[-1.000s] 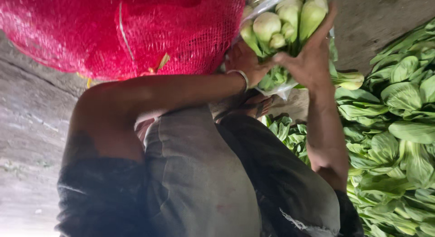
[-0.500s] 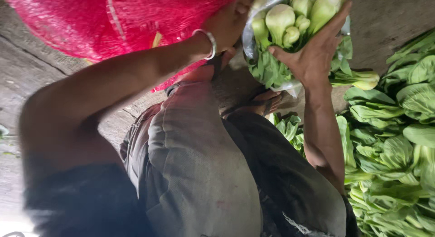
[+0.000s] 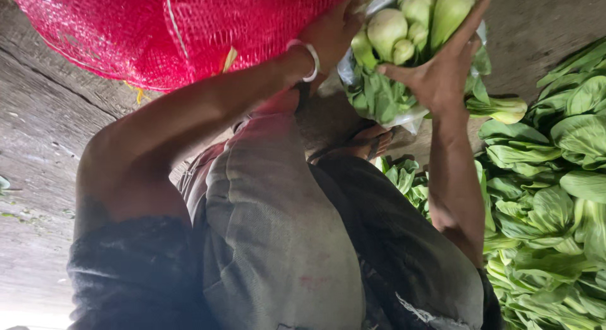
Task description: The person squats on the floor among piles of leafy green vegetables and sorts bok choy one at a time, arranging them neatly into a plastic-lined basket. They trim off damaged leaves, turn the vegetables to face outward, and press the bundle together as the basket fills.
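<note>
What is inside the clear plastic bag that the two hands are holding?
The clear plastic bag holds a bunch of bok choy, pale stem ends up, dark leaves below. The right hand and left hand cover part of it; the red mesh sack hides what lies behind.

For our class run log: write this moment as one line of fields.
left hand: on red net sack | right hand: holding bagged greens bundle | beside: loose greens pile | floor: concrete

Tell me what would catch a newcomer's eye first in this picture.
The big red mesh sack fills the top left. Beside it, at top centre, the left hand and right hand hold a bunch of pale green bok choy in a clear plastic bag. A heap of loose bok choy covers the right edge.
</note>
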